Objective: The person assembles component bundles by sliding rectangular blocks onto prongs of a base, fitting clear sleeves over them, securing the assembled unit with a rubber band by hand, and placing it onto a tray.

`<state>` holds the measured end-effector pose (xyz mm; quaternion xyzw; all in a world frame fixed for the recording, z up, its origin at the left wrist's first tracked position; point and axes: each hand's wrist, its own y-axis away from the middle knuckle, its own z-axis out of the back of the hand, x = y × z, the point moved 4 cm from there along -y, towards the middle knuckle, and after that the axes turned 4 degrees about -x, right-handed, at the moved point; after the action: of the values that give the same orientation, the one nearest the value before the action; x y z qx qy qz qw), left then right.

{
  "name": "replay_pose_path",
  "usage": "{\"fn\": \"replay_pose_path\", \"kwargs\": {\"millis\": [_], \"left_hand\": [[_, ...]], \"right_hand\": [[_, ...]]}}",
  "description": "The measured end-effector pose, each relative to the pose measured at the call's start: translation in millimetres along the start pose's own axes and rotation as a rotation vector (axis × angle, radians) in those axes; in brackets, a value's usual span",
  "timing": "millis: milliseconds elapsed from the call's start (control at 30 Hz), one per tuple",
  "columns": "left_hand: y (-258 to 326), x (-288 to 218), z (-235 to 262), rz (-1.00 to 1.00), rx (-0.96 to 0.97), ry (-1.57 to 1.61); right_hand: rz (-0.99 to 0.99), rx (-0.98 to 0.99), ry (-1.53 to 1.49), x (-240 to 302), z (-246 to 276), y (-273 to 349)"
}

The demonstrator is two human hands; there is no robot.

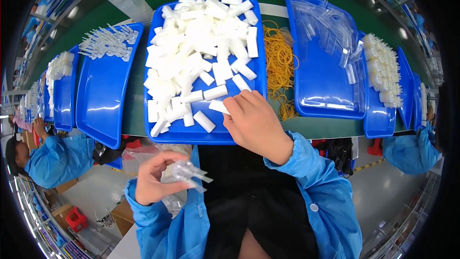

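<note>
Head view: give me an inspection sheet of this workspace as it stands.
Surface: green conveyor belt carrying blue trays.
Job's things: middle blue tray heaped with white blocks; right hand pinches one white block; left hand holds clear plastic pieces.
Clutter: yellow rubber bands; clear bags in the right tray.
Grippers: both hands closed on items.
Cables: nothing seen.
Surroundings: co-workers in blue coats on both sides.

Clear plastic sleeve bags (330, 29) heaped in the blue tray (320, 97) right of the rubber bands (278, 57); no labels or screens.
</note>
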<state>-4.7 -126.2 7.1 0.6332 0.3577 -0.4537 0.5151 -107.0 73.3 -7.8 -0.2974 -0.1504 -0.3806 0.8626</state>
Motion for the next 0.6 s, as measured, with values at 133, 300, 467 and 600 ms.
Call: {"fn": "replay_pose_path", "kwargs": {"millis": [133,300,467,600], "left_hand": [[-9,6,-19,-0.070,-0.176,-0.144],[-32,3,-49,-0.211,-0.172,0.036],[-37,14,-71,-0.185,-0.269,0.340],[-35,17,-83,-0.321,-0.302,0.408]], "right_hand": [[-0.315,-0.037,-0.486,-10,38,20],[-0.573,-0.160,-1.017,-29,60,75],[-0.545,-0.286,-1.027,-26,75,89],[-0.475,-0.359,-1.048,-24,72,92]]}}
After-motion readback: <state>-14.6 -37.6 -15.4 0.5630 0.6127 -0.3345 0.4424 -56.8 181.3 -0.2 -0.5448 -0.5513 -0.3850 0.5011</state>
